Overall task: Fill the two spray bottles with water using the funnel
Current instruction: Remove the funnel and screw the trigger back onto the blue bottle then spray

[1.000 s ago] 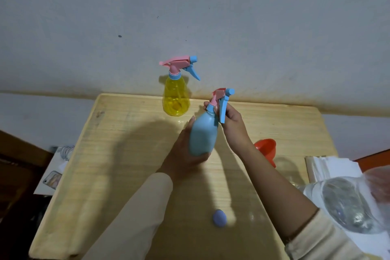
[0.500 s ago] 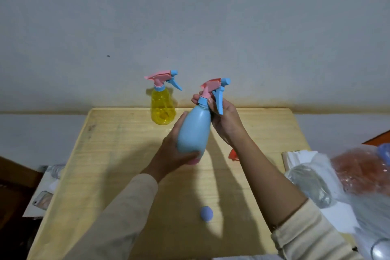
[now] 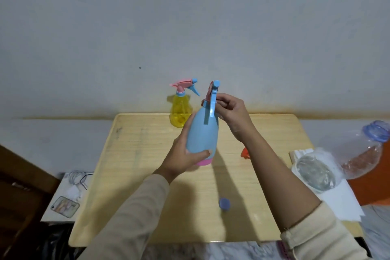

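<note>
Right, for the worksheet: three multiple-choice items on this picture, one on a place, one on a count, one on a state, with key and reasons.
1. Where is the yellow spray bottle? A on the floor; B at the table's far edge; C lying at its near edge.
2. How many spray bottles show? A one; B two; C three.
3. The blue spray bottle is: A standing on the table; B lying on its side; C held in both hands.
Key: 1 B, it stands upright at the far edge; 2 B, one yellow, one blue; 3 C, the left hand grips its body, the right hand its neck.
</note>
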The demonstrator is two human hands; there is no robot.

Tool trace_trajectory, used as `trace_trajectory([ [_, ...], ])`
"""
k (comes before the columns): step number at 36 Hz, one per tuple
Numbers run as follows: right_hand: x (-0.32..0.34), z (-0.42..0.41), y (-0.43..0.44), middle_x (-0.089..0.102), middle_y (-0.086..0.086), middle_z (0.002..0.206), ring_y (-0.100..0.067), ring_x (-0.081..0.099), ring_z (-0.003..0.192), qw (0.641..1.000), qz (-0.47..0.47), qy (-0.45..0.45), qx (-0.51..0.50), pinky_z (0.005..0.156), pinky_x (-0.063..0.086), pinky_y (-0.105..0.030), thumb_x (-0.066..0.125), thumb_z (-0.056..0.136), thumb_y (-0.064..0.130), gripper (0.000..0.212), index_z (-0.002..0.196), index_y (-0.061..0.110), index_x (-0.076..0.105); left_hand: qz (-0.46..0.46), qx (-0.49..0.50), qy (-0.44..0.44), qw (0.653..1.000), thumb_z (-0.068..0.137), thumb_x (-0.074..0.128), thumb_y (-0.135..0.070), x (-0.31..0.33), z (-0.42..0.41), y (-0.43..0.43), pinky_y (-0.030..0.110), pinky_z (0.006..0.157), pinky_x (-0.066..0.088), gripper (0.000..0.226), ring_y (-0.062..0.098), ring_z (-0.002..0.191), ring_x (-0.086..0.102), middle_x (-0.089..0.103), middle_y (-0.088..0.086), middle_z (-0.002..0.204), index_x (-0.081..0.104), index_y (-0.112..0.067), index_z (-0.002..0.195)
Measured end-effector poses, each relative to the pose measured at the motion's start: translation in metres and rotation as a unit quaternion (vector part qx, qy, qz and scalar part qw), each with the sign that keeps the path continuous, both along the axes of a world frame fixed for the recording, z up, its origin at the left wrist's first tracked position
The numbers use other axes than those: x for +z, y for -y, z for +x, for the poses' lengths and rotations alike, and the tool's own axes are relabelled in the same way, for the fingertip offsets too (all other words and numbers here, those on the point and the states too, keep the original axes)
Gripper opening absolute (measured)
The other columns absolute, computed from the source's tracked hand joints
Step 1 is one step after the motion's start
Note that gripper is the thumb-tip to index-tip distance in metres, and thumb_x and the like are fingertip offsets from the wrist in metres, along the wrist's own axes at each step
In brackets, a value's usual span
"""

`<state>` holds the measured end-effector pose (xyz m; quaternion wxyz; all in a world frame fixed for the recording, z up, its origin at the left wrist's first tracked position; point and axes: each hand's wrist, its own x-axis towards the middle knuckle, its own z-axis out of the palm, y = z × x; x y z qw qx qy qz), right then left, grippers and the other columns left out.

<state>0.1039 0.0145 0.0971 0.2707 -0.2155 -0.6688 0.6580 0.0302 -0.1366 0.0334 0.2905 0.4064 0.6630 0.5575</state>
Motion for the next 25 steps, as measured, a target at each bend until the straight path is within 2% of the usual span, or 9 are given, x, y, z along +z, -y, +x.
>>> trace_trajectory([
  [4, 0.007, 0.001, 0.018, 0.062, -0.005, 0.08, -0.014, 0.059, 0.076, 1.0, -0.023, 0.001, -0.016, 0.074, 0.05, -0.027, 0.079, 0.068, 0.016, 0.034, 0.095, 0.005, 0.061, -0.008, 0.001, -0.01, 1.0, 0.073, 0.079, -0.02, 0.006, -0.001, 0.02, 0.023, 0.087, 0.052, 0.096, 0.005, 0.113, 0.056, 0.05, -0.025, 0.128, 0.02, -0.065, 0.135],
  [6, 0.007, -0.001, 0.032, 0.063, -0.001, 0.084, -0.012, 0.061, 0.076, 1.0, -0.015, -0.005, -0.018, 0.071, 0.051, -0.026, 0.078, 0.075, 0.018, 0.029, 0.097, 0.01, 0.06, -0.01, -0.002, -0.019, 1.0, 0.074, 0.079, -0.019, 0.01, 0.002, 0.027, 0.026, 0.089, 0.052, 0.098, 0.003, 0.113, 0.056, 0.049, -0.024, 0.131, 0.019, -0.06, 0.139],
  [9, 0.007, -0.002, 0.054, 0.065, 0.002, 0.093, -0.011, 0.062, 0.086, 0.998, -0.056, -0.031, 0.0, 0.081, 0.05, -0.032, 0.057, 0.092, 0.027, 0.014, 0.102, 0.017, 0.061, -0.004, 0.012, -0.03, 0.999, 0.074, 0.077, -0.018, 0.015, 0.005, 0.037, 0.028, 0.092, 0.051, 0.098, -0.001, 0.112, 0.055, 0.047, -0.037, 0.125, 0.018, -0.056, 0.142],
  [12, 0.006, 0.0, 0.065, 0.069, -0.001, 0.099, -0.014, 0.062, 0.092, 0.982, -0.145, -0.115, 0.03, 0.084, 0.048, -0.029, 0.043, 0.098, 0.017, 0.023, 0.104, 0.014, 0.065, 0.008, 0.03, -0.03, 0.999, 0.073, 0.076, -0.019, 0.015, 0.005, 0.048, 0.028, 0.091, 0.051, 0.097, 0.001, 0.112, 0.056, 0.048, -0.038, 0.123, 0.018, -0.052, 0.143],
  [15, 0.007, 0.001, 0.074, 0.069, -0.004, 0.094, -0.013, 0.064, 0.083, 0.978, -0.164, -0.126, -0.031, 0.079, 0.05, -0.029, 0.057, 0.09, 0.008, 0.014, 0.103, 0.008, 0.063, 0.009, 0.042, -0.033, 0.999, 0.07, 0.076, -0.021, 0.017, 0.007, 0.055, 0.021, 0.089, 0.049, 0.097, -0.004, 0.111, 0.054, 0.046, -0.043, 0.122, 0.019, -0.051, 0.143],
  [18, 0.008, 0.002, 0.083, 0.066, -0.002, 0.088, -0.01, 0.063, 0.077, 0.976, -0.177, -0.116, -0.054, 0.074, 0.048, -0.029, 0.068, 0.082, 0.015, 0.019, 0.099, 0.012, 0.061, 0.018, 0.057, -0.034, 0.998, 0.069, 0.075, -0.022, 0.018, 0.012, 0.059, 0.014, 0.086, 0.046, 0.097, -0.01, 0.112, 0.051, 0.042, -0.049, 0.121, 0.019, -0.049, 0.144],
  [21, 0.01, 0.006, 0.09, 0.067, -0.005, 0.101, -0.018, 0.061, 0.092, 0.986, -0.144, -0.086, -0.001, 0.083, 0.048, -0.034, 0.059, 0.09, 0.03, 0.019, 0.103, 0.017, 0.067, 0.027, 0.061, -0.037, 0.997, 0.071, 0.075, -0.021, 0.018, 0.015, 0.063, 0.012, 0.085, 0.046, 0.097, -0.011, 0.112, 0.05, 0.04, -0.05, 0.121, 0.018, -0.046, 0.145],
  [23, 0.013, 0.008, 0.095, 0.069, -0.006, 0.107, -0.019, 0.062, 0.097, 0.99, -0.123, -0.071, -0.022, 0.093, 0.048, -0.039, 0.06, 0.09, 0.027, 0.023, 0.109, 0.016, 0.067, 0.027, 0.061, -0.039, 0.997, 0.071, 0.075, -0.021, 0.019, 0.017, 0.066, 0.014, 0.085, 0.047, 0.097, -0.01, 0.112, 0.05, 0.04, -0.049, 0.121, 0.018, -0.046, 0.145],
  [25, 0.016, 0.008, 0.099, 0.069, -0.006, 0.104, -0.019, 0.063, 0.095, 0.986, -0.139, -0.079, -0.056, 0.094, 0.048, -0.041, 0.069, 0.084, 0.022, 0.029, 0.111, 0.013, 0.063, 0.028, 0.059, -0.043, 0.997, 0.071, 0.075, -0.022, 0.021, 0.02, 0.066, 0.016, 0.086, 0.048, 0.097, -0.009, 0.113, 0.05, 0.04, -0.048, 0.122, 0.017, -0.048, 0.145],
])
